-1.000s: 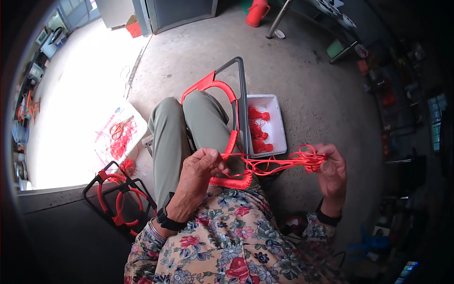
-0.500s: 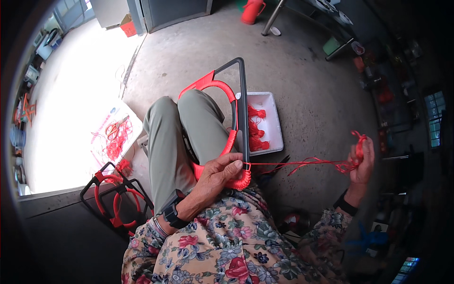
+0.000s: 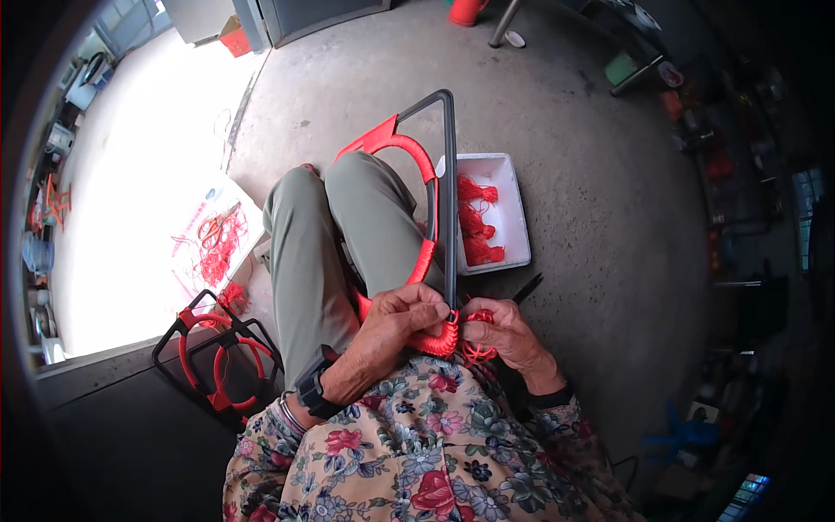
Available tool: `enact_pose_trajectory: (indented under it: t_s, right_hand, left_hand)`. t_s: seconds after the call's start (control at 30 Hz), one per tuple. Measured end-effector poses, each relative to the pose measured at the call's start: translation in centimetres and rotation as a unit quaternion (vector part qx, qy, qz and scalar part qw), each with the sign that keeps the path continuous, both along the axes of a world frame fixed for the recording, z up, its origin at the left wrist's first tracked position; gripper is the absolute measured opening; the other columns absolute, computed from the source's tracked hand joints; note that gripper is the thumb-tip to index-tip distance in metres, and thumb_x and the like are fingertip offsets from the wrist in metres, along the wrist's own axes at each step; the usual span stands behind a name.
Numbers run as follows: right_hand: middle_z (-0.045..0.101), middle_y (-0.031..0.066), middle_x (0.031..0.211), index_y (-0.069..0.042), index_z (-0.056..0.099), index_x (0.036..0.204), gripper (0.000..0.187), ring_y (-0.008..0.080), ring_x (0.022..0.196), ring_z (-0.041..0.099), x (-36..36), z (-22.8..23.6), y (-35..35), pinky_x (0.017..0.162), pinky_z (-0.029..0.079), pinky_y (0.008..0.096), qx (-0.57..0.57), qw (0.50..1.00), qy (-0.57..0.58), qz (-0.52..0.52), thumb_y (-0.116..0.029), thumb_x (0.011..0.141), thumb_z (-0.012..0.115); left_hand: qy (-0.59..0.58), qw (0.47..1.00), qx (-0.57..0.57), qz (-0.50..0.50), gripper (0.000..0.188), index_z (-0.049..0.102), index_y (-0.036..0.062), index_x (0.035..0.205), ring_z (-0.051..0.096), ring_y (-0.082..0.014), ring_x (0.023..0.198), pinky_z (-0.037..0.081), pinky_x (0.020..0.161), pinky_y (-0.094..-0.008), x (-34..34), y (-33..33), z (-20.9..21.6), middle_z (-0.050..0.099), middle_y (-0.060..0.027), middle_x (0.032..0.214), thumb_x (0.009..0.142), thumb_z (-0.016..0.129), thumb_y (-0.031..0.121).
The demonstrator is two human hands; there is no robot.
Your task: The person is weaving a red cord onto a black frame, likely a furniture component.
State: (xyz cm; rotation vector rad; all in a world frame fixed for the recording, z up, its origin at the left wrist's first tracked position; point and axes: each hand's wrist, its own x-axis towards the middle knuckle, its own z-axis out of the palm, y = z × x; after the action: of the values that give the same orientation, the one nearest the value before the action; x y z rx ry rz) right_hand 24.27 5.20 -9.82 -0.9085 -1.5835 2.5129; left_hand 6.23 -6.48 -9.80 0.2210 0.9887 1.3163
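Observation:
Across my lap leans a black frame (image 3: 449, 200) with a curved inner ring (image 3: 424, 264), partly wrapped in red cord. My left hand (image 3: 402, 315) grips the lower wrapped corner, its thumb and fingers pinched at the frame. Close beside it on the right, my right hand (image 3: 506, 335) is closed on a bundle of red cord (image 3: 478, 337) hanging below the fingers. Both hands almost meet at the bottom of the black bar. The exact strand between the fingertips is hidden.
Right of my knees, a white box (image 3: 519, 217) holds several red cord bundles (image 3: 478, 228). At left, a white tray (image 3: 184, 265) carries loose red cord and orange-handled scissors (image 3: 210, 230). More black-and-red frames (image 3: 217, 357) lean beside my left hip. A dark pointed tool (image 3: 529, 287) lies right.
My right hand has come in from far right to beside my left hand, bringing the cord bundle. The stretched strand is no longer seen. My left hand keeps its hold on the frame.

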Motion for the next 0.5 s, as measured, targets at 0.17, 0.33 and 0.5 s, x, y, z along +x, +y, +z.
enact_pose_trajectory:
  t_s: [0.17, 0.33, 0.5]
  right_hand:
    - [0.058, -0.0027, 0.072, -0.002, 0.062, 0.089, 0.014, 0.0009, 0.063, 0.049, 1.5, 1.3, -0.5, 0.056, 0.04, 0.017, -0.094, 0.995, -0.017, -0.04, -0.015, 0.086, 0.063]
    - [0.053, -0.0038, 0.072, -0.004, 0.059, 0.087, 0.01, 0.0019, 0.062, 0.047, 4.5, -0.3, -0.4, 0.054, 0.037, 0.0168, -0.013, 0.997, -0.056, -0.042, -0.014, 0.087, 0.06]
    - [0.054, -0.0046, 0.075, -0.002, 0.059, 0.101, 0.023, 0.0015, 0.063, 0.045, 0.4, 2.9, 0.2, 0.056, 0.039, 0.0178, -0.001, 0.985, 0.018, -0.169, -0.011, 0.082, 0.067]
  left_hand:
    - [-0.041, 0.999, 0.01, -0.009, 0.014, 0.058, 0.001, 0.093, 0.058, -0.0062, 0.07, 0.046, 0.066, -0.0189, -1.0, 0.1, 0.0, 0.062, 0.0005, 0.077, 0.082, 0.051, -0.005]
    - [-0.084, 0.993, 0.03, -0.075, 0.014, 0.057, 0.0009, 0.089, 0.057, -0.005, 0.065, 0.044, 0.063, -0.0184, -1.6, 0.2, -0.3, 0.06, 0.0015, 0.075, 0.078, 0.052, -0.007]
    - [-0.044, 0.997, 0.014, -0.056, 0.013, 0.061, -0.0016, 0.09, 0.058, -0.0053, 0.07, 0.045, 0.065, -0.0174, -1.2, -0.5, -0.5, 0.063, -0.0014, 0.078, 0.081, 0.053, -0.004]
